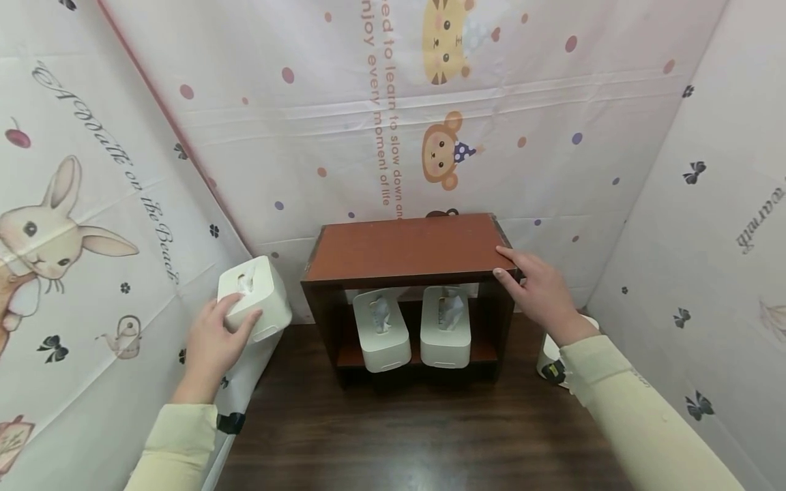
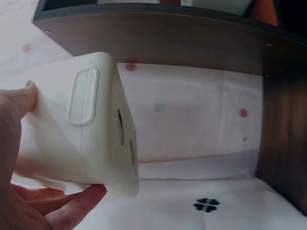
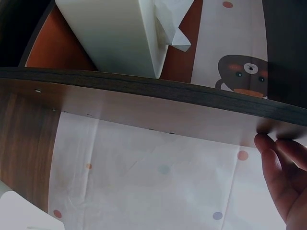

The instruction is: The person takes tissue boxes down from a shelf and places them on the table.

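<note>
My left hand [image 1: 215, 337] grips a white tissue box [image 1: 270, 300] in the air left of the small shelf, thumb and fingers on opposite sides; a tissue shows in its top opening. In the left wrist view the box [image 2: 62, 129] shows a rounded end with a raised oblong outline. My right hand [image 1: 540, 290] rests on the shelf's [image 1: 405, 249] top right corner, thumb and forefinger extended over the reddish-brown top. In the right wrist view, other fingertips [image 3: 261, 139] touch the outer side panel [image 3: 158, 112].
Two more white tissue boxes, a left one [image 1: 382, 334] and a right one [image 1: 445, 331], stand inside the shelf, tissues poking out. On the dark wooden floor [image 1: 417, 436], right of the shelf, a white container [image 1: 546, 358] is partly hidden by my arm. Printed cloth walls [image 1: 295, 150] enclose the space.
</note>
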`<state>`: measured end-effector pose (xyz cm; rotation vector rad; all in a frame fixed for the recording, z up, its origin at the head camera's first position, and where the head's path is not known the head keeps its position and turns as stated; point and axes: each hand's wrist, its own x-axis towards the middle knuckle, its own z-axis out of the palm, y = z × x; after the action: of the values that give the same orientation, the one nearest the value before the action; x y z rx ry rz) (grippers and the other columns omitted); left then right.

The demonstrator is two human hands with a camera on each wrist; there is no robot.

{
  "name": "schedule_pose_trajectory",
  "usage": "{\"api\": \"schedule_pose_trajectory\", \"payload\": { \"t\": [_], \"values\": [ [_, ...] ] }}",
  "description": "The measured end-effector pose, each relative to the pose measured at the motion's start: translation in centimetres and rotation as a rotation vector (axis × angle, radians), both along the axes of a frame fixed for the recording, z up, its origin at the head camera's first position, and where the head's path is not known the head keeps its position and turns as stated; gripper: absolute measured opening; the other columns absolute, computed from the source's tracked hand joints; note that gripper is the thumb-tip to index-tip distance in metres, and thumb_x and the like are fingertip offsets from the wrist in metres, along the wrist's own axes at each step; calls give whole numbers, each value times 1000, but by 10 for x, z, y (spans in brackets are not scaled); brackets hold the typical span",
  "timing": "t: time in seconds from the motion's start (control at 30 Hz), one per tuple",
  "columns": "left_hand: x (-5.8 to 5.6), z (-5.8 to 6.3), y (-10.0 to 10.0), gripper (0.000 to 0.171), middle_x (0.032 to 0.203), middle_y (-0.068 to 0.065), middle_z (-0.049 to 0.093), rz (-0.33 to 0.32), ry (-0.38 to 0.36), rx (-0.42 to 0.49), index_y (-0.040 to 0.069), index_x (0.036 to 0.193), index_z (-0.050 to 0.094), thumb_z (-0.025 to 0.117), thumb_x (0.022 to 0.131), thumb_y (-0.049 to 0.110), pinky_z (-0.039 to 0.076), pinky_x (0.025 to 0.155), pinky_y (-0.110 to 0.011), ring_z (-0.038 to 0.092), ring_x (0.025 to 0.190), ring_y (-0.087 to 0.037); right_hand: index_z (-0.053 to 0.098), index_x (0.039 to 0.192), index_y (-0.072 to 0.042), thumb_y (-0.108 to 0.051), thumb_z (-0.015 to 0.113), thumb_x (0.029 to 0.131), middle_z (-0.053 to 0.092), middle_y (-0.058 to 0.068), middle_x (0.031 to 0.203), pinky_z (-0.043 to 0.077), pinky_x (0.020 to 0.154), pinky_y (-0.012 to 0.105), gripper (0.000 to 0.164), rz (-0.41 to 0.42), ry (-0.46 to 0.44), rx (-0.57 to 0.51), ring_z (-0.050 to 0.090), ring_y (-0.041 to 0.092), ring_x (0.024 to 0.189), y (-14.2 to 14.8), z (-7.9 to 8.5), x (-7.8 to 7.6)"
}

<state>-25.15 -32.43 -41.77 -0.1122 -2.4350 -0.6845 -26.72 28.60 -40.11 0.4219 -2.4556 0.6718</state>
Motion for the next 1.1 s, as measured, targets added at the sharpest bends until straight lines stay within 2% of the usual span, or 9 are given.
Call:
{"api": "schedule_pose_trajectory", "payload": {
  "t": [0.27,0.43,0.7,1.1],
  "values": [
    [8,-32,1,53,135,-32,61,21,-10,16,7,137,70,84,98,39,48,89,-71,62,115,-54,56,163,-16,-42,63,113,59,21,157,55,98,65,56,-8,-15,-14,59,44,136,0,-2,-1],
    [12,-52,3,55,138,-31,60,34,-49,13,9,140,69,83,98,42,48,89,-73,61,119,-56,56,163,-15,-43,63,114,60,22,156,55,98,65,57,-6,-10,-15,60,44,135,0,-1,-1],
    [17,-70,6,59,149,-34,51,45,-144,52,10,146,65,80,101,46,46,95,-74,56,128,-57,56,162,-16,-43,63,113,61,21,155,55,95,63,56,-6,2,-4,64,41,127,1,-3,-3],
    [21,-96,9,59,154,-33,46,44,-205,49,9,146,63,80,101,44,46,96,-74,53,131,-56,57,162,-15,-43,63,113,61,22,155,54,96,65,57,-12,4,-10,65,42,124,0,-3,-4]
  ]
}}
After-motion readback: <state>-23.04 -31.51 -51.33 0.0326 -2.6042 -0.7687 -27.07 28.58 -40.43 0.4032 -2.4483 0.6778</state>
